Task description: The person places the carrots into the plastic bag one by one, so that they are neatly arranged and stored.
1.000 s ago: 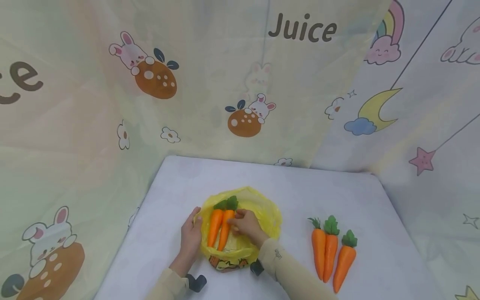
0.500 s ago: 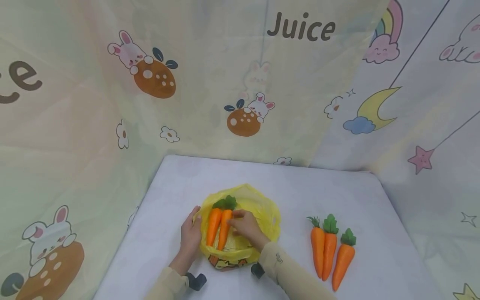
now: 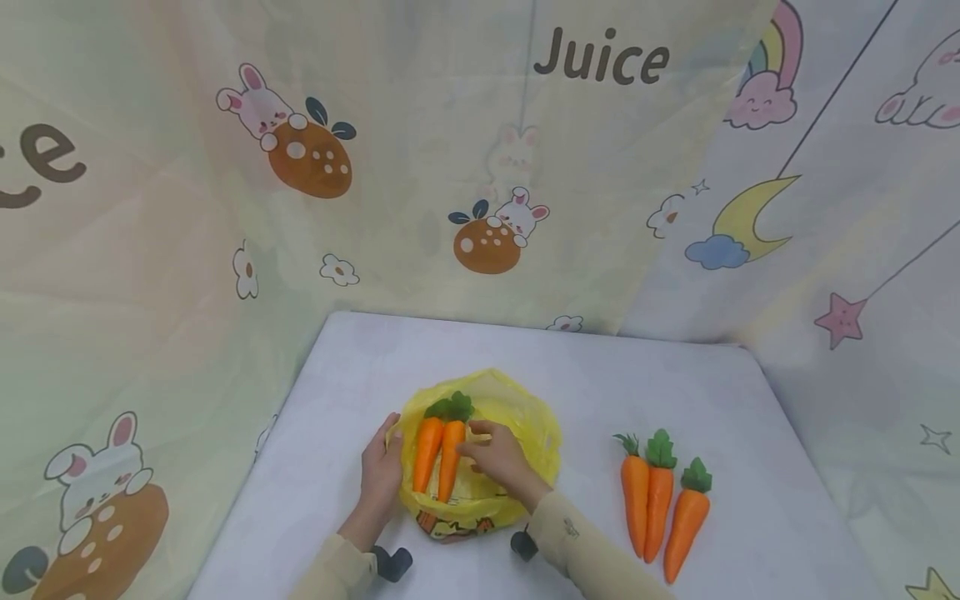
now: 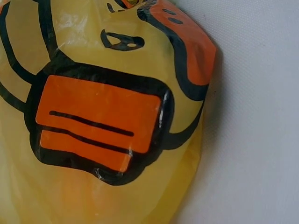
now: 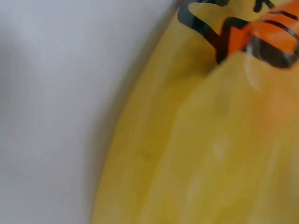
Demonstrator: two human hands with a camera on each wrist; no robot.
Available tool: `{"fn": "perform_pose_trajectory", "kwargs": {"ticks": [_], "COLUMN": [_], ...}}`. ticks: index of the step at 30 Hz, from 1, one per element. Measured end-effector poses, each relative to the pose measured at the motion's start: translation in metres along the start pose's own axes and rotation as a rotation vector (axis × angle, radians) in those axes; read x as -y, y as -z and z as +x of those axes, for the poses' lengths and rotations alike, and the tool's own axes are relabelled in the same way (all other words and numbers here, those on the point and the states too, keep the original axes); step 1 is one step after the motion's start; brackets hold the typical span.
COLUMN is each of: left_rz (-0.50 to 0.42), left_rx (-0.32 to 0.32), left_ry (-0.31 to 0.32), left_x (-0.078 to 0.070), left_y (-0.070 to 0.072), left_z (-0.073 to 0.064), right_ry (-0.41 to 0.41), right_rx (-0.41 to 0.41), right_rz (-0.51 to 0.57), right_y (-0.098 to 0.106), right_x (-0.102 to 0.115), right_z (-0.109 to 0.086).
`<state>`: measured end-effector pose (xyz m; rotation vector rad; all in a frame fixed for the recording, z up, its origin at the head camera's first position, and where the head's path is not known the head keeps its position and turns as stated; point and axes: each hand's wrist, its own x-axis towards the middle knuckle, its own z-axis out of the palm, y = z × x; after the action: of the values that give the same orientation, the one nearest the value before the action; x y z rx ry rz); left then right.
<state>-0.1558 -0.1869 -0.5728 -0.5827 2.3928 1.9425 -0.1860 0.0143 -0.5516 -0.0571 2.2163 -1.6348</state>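
Note:
In the head view a yellow plastic bag (image 3: 517, 408) with an orange and black print lies mouth-up on the table. Two carrots with green tops, a left carrot (image 3: 427, 454) and a right carrot (image 3: 451, 462), lie side by side in its mouth. My left hand (image 3: 382, 467) holds the bag's left rim between thumb and fingers. Over the bag's right part, my right hand (image 3: 498, 458) has loosely bent fingers beside the right carrot and grips nothing. Both wrist views show the printed bag (image 4: 98, 121) close up, without the hands.
Three more carrots (image 3: 660, 508) with green tops lie on the white table (image 3: 600, 375) to the right of the bag. Small black pieces (image 3: 392, 564) sit at both wrists. Printed curtains (image 3: 420, 125) surround the table's back and sides.
My right hand has drawn slightly right, its fingers coming off the right carrot, which lies in the bag beside the other. My left hand stays at the rim.

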Motion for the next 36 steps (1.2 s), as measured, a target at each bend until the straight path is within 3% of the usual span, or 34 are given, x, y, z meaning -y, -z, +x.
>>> {"fn": "perform_pose_trajectory", "kwargs": {"ticks": [9,20,23,30,36], "left_rz": [0.007,-0.004,-0.010,-0.008,-0.002], "left_rx": [0.000,0.008,0.010,0.013,0.010], "left_ry": [-0.002,-0.001,0.001,-0.003,-0.009], "left_x": [0.003,0.000,0.001,0.002,0.001], "left_y": [-0.001,-0.001,-0.001,-0.002,-0.002], "left_z": [0.000,-0.002,-0.002,-0.002,-0.003], "right_ry": [0.130,0.184,0.246,0.405,0.359], "right_rx": [-0.091,-0.306,-0.371,-0.576,-0.661], "right_rz": [-0.191,-0.359,-0.471,-0.850,-0.946], "right_y": [0.027,0.065,0.077,0.103,0.119], "right_x": [0.017,0.024,0.024,0.018,0.009], "right_z": [-0.020,-0.035,-0.040,-0.048,-0.055]}}
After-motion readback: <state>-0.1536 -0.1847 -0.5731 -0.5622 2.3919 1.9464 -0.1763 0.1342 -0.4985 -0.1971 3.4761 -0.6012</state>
